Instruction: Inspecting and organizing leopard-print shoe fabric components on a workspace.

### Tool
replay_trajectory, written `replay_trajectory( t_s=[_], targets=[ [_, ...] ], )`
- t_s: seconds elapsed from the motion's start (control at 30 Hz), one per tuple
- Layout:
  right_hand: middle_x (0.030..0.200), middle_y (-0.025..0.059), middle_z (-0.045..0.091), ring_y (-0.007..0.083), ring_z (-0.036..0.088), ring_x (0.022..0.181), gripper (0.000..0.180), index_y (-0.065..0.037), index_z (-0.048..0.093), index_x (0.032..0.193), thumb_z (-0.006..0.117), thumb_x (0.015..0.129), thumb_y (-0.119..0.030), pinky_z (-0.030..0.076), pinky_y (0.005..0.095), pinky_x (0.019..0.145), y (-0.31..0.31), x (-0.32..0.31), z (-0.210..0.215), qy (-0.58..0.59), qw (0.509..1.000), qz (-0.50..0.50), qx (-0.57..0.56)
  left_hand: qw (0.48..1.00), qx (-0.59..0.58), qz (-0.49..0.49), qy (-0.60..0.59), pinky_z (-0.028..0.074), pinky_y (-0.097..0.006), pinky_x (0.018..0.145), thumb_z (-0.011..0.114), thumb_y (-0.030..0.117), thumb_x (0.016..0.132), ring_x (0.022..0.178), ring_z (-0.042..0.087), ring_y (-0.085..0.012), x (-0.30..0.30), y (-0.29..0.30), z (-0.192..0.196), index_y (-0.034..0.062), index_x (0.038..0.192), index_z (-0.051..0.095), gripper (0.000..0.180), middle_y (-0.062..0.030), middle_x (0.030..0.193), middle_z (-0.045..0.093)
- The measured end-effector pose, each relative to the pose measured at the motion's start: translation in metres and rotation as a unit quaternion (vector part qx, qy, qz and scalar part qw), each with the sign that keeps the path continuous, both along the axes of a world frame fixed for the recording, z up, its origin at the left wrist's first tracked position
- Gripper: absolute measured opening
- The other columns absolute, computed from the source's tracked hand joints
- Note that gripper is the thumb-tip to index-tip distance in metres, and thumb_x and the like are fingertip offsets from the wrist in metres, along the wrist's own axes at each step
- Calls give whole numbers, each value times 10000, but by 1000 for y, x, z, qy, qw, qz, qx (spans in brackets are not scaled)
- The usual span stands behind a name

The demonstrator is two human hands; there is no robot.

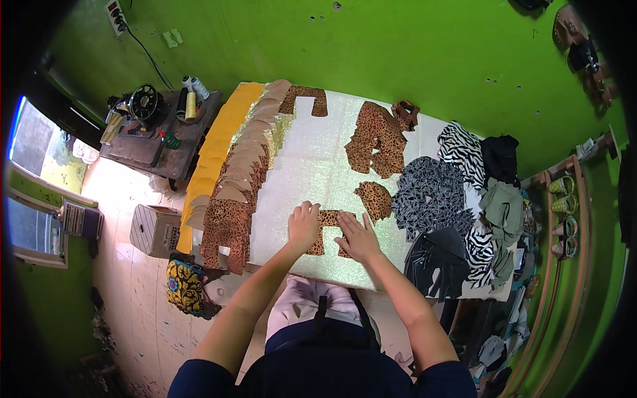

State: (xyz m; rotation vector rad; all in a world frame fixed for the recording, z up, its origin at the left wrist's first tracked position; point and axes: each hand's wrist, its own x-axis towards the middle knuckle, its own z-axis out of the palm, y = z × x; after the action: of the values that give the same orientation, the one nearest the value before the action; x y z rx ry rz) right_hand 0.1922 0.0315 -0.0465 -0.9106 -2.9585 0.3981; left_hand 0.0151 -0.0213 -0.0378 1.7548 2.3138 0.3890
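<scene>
A U-shaped leopard-print fabric piece (329, 217) lies on the pale, shiny sheet (285, 176) over the table, its two legs toward me. My left hand (304, 227) is at its upper left corner with fingers bent down and closed on it; the fingertips are partly hidden. Flat on its right side rests my right hand (359, 239), fingers stretched and apart. Just beyond that hand is a small curved leopard-print piece (375, 200). Farther back sit a stack of larger leopard-print pieces (375, 140) and another U-shaped piece (308, 99).
Overlapping rows of leopard-print pieces (225, 222) and yellow sheets (212, 166) line the table's left side. To the right are a heap of dark scraps (431, 196), black pieces (434, 255) and zebra-print fabric (461, 152). A sewing machine (141, 103) stands at the far left.
</scene>
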Motion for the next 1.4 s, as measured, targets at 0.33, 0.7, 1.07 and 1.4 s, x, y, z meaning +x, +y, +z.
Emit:
replay_trajectory(
  t_s=[0.33, 0.7, 1.07, 1.4],
  targets=[
    [1120, 143, 486, 297, 424, 1075, 471, -53, 474, 1167, 639, 761, -228, 283, 413, 932, 15, -15, 8, 146, 980, -135, -13, 991, -90, -4, -97, 451, -407, 760, 522, 78, 729, 908, 546, -318, -6, 18, -5, 27, 968, 533, 244, -171, 971, 534],
    [838, 105, 583, 269, 548, 864, 172, -84, 585, 846, 652, 730, -192, 427, 369, 749, 71, -43, 27, 5, 962, -86, -258, 963, -126, -25, -235, 455, -443, 706, 519, 184, 804, 807, 576, -363, -36, 25, 10, 63, 891, 561, 154, -175, 837, 597],
    [731, 25, 600, 78, 519, 657, 170, 16, 580, 926, 632, 776, -45, 424, 232, 620, 210, -178, -8, 372, 789, -297, -389, 961, 69, 38, -264, 452, -387, 644, 620, 201, 777, 724, 592, -342, -190, 181, 8, -7, 896, 587, 242, -205, 791, 602],
    [732, 76, 623, 162, 582, 648, 228, -13, 589, 954, 665, 743, -59, 470, 272, 650, 294, -255, -9, 347, 830, -395, -183, 962, 109, 70, -240, 446, -346, 612, 617, 140, 777, 669, 582, -291, -244, 285, -12, -21, 877, 560, 198, -174, 739, 596]
  ],
)
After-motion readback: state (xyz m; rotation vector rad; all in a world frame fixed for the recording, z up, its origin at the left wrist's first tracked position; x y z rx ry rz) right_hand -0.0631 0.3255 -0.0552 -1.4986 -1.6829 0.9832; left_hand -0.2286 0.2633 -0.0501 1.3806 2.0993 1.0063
